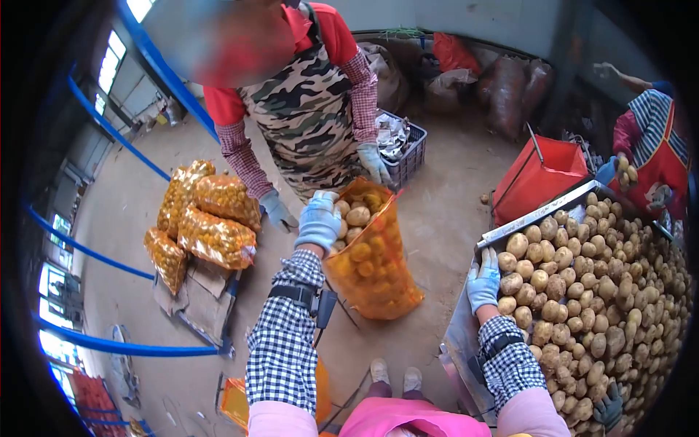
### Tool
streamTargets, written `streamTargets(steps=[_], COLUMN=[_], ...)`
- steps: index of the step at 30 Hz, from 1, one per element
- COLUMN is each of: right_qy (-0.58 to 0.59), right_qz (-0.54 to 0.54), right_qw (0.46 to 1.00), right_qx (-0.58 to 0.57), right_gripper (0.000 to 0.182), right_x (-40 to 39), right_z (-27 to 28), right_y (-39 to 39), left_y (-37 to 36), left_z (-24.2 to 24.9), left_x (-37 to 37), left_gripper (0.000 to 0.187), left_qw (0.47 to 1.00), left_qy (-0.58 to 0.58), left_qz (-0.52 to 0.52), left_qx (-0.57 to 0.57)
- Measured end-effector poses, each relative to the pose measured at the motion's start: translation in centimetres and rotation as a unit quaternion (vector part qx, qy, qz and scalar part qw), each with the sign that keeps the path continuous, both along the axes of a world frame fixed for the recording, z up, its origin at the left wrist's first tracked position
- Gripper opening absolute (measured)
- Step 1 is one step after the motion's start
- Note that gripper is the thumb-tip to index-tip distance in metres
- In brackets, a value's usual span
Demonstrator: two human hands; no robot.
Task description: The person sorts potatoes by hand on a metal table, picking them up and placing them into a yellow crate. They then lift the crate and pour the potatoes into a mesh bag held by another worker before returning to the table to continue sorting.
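My left hand (319, 222), in a pale blue glove, is closed at the near-left rim of an orange mesh bag (378, 273). The bag stands upright on the floor, full of potatoes (357, 216) that show at its open mouth. My right hand (483, 280), gloved too, lies with fingers stretched out at the left edge of a metal-sided sorting table (462, 328), beside a heap of potatoes (575, 291). It holds nothing that I can see. A co-worker's gloved hands (278, 210) are on either side of the mesh bag.
Filled mesh bags (218, 237) lie stacked on a low cart (200, 298) at left, near blue rails (131, 349). Behind the bag stands a crate (408, 156). A red container (535, 175) and another co-worker (655, 146) holding potatoes are at right. Another gloved hand (608, 408) touches the heap.
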State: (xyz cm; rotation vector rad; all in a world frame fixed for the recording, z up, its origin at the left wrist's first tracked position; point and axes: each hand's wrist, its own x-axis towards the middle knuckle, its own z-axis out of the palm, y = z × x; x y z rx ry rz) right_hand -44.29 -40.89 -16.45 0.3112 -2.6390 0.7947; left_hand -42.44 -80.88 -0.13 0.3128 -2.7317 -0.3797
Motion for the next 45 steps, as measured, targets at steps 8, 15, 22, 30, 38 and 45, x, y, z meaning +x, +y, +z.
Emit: streamTargets(steps=[8, 15, 22, 30, 38, 45], right_qy=[-0.041, -0.054, -0.064, -0.079, -0.064, -0.06], right_qz=[-0.022, -0.029, -0.049, -0.068, -0.057, -0.055], right_qw=[0.998, 0.997, 0.992, 0.988, 0.989, 0.988], right_qx=[0.035, 0.055, 0.098, 0.113, 0.121, 0.128], right_gripper=[0.053, 0.056, 0.058, 0.058, 0.056, 0.053], right_x=[0.1, 0.1, 0.3, 0.5, 0.0, 0.0], right_z=[0.9, 1.5, 1.2, 0.5, 1.2, 1.4], right_y=[-0.3, -0.7, -0.9, -0.4, -1.1, -1.3], left_y=[-10.1, -14.9, -5.3, -0.5, -4.5, -3.1], left_z=[-14.3, -17.7, -18.8, -16.3, -12.9, -8.6], left_x=[-11.4, -12.3, -15.9, -11.3, -1.6, 4.8], left_gripper=[0.039, 0.055, 0.044, 0.042, 0.057, 0.077], left_qw=[0.881, 0.902, 0.881, 0.897, 0.935, 0.819], left_qy=[-0.469, -0.401, -0.45, -0.423, 0.0, 0.071], left_qz=[0.043, -0.068, -0.145, -0.125, -0.065, -0.029], left_qx=[0.04, 0.144, -0.035, -0.024, 0.348, 0.569])
